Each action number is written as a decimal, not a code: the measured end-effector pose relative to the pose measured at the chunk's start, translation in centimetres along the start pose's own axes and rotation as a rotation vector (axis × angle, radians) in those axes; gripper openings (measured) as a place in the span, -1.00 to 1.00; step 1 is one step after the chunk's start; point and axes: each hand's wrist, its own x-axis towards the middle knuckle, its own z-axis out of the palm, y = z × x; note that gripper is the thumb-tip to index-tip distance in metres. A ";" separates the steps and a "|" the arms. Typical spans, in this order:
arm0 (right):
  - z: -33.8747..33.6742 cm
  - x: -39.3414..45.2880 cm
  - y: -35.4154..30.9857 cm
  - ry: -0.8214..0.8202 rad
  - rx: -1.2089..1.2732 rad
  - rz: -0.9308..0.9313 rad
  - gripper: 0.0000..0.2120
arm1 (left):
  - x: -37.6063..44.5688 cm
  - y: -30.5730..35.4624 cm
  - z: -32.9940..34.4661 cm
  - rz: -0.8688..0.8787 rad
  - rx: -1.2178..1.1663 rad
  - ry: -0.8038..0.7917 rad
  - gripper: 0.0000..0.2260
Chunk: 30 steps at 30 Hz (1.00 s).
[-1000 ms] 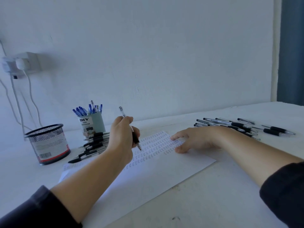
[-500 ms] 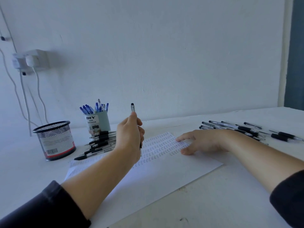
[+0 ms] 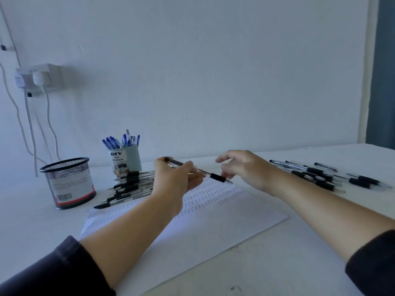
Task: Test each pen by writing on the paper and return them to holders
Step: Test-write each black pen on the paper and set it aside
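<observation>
Pen, black-gripped, clear barrel: now lying nearly level above the far part of the paper, tip toward 3 o'clock; half a second ago it stood upright in the same hand, and a second ago it was slanted as for writing. Judgement: test stroke done, pen being turned for putting away.

Left hand: fingers curled round the barrel's rear half, holding it clear of the sheet.

Right hand: lifted off the paper, where it lay flat before; fingers loosely spread, tips just beside the pen's black grip. Whether they touch it cannot be told.

Paper: rows of small test marks across its far half.

Stack of black pens: at 9 o'clock of the held pen, on the counter.

Blue-pen holder: behind the stack, at 10 o'clock.

Mesh holder: further toward 9 o'clock.

Loose black pens: at 3 o'clock, well apart.
</observation>
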 end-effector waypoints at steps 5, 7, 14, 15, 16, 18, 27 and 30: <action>0.4 0.3 0.2 0.067 -0.193 -0.089 -0.98 | 0.1 -0.6 0.1 0.000 0.028 -0.033 -0.69; -0.2 0.6 0.7 0.163 -0.262 -0.062 -0.92 | 0.2 -0.7 0.0 -0.011 0.104 -0.020 -0.67; -5.0 0.1 4.0 0.541 -0.690 0.386 -0.93 | 0.9 -0.8 -0.7 -0.030 0.271 -0.006 -0.74; -5.5 -0.1 4.3 0.547 -0.674 0.429 -0.90 | 1.0 -0.9 -0.7 -0.035 0.284 -0.013 -0.77; -5.9 -0.4 4.5 0.543 -0.661 0.463 -0.86 | 1.0 -0.9 -0.7 -0.039 0.291 -0.020 -0.79; -6.2 -0.7 4.9 0.537 -0.653 0.503 -0.82 | 1.0 -0.9 -0.8 -0.044 0.301 -0.034 -0.82; -5.4 -1.4 4.4 0.459 -0.882 0.572 -0.86 | 1.0 -0.8 -0.7 -0.060 0.312 -0.084 -0.89; -5.0 -1.3 4.2 0.436 -0.897 0.574 -0.88 | 1.0 -0.7 -0.8 -0.058 0.306 -0.090 -0.89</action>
